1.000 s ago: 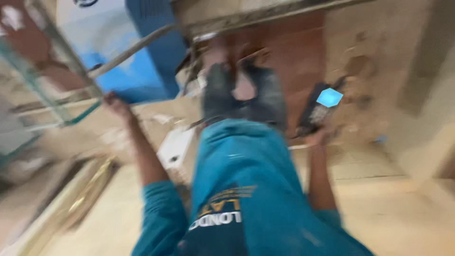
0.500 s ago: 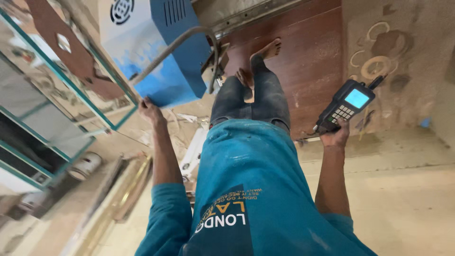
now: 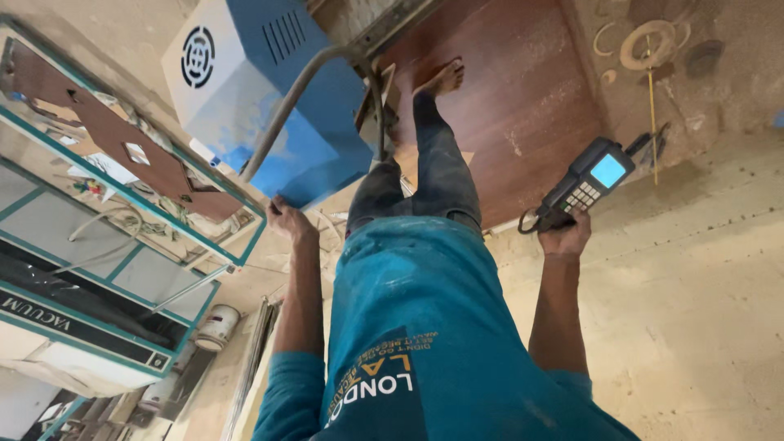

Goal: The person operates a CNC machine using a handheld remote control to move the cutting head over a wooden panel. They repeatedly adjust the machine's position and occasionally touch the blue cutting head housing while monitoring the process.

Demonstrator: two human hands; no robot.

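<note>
Behind blue machine (image 3: 269,98): left hand (image 3: 287,220) grip unclear.

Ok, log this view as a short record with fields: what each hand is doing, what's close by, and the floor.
View: head camera, looking down the person's own body
Right hand: holds a black handheld controller with a lit blue screen and keypad
Left hand: lightly closed, at the end of a grey metal bar; contact unclear
Nearby: blue and white machine box with vents, teal-framed machine, brown wooden panel, small tin
Floor: dusty
Feet: bare foot on the panel
</note>
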